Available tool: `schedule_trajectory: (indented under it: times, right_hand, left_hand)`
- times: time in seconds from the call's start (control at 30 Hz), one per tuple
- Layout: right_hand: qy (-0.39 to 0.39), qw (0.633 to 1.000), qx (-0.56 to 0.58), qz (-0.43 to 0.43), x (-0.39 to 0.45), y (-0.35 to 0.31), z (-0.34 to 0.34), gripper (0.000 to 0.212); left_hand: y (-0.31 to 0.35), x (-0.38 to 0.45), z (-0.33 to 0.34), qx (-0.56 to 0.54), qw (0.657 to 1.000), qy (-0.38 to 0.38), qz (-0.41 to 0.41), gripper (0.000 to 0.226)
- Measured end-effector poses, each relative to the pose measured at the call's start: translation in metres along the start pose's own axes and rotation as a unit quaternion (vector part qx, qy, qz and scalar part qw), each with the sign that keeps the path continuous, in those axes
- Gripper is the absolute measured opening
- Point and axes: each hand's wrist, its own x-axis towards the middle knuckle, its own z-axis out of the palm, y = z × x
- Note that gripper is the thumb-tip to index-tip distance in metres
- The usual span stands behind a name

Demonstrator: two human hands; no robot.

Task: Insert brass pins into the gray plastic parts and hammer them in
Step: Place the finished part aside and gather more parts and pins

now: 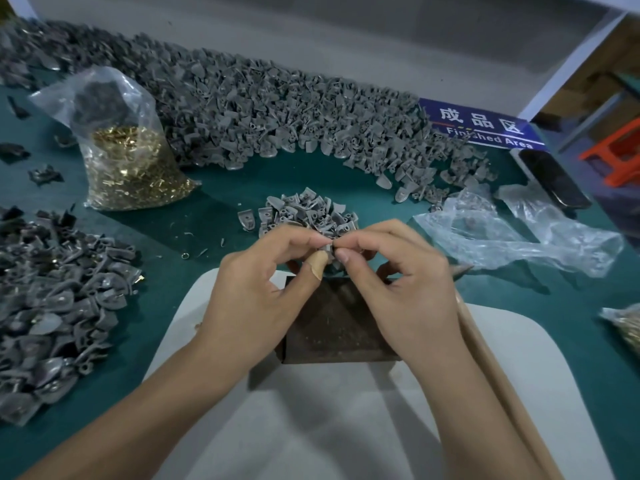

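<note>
gray plastic part (326, 252) sits pinched between the thumb and forefinger of my left hand (263, 282), held up just above the dark metal block (337, 323) so i can see its hole. my right hand (405, 282) comes in from the other side, thumb and forefinger closed on something at the part; i judge it to be a brass pin, but it is too small to make out. a bandage wraps my left thumb, right where the part presses.

i keep the small pile of parts (308, 211) just beyond my fingers so the next piece is near, and the bag of brass pins (130, 157) stands off to the left on the green table (214, 209). the wooden handle (485, 341) lies under my right wrist, likely the hammer, ready for driving the pin on the block.
</note>
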Motion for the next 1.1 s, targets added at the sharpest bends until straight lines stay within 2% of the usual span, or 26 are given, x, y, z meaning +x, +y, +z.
schedule_trajectory:
  times: [0.17,0.33,0.6,0.77,0.93,1.1]
  right_hand:
    - [0.005,1.000,0.000,0.018,0.000,0.000,0.001,0.010]
    - [-0.005,0.997,0.063,0.040,0.000,0.000,-0.001,0.013]
    - [-0.029,0.998,0.018,0.050,0.000,0.003,-0.003,0.019]
    - [-0.011,0.999,-0.003,0.041,-0.002,0.001,-0.001,0.016]
    - [0.030,0.999,-0.032,0.012,-0.003,-0.003,0.000,0.016]
    - [0.023,0.994,0.086,0.056,-0.001,-0.006,-0.002,0.020]
  left_hand:
    - [0.004,-0.001,0.001,-0.013,1.000,0.003,-0.008,0.016]
    - [0.006,-0.001,0.000,-0.019,1.000,-0.004,-0.019,0.016]
    - [0.005,-0.005,0.004,-0.001,0.999,0.000,-0.037,0.010]
    - [0.008,-0.006,0.006,0.029,0.999,0.022,-0.024,0.010]
    - [0.010,-0.003,0.003,0.009,0.999,0.013,-0.034,0.013]
    - [0.017,-0.003,0.004,0.001,0.999,0.030,-0.020,0.015]
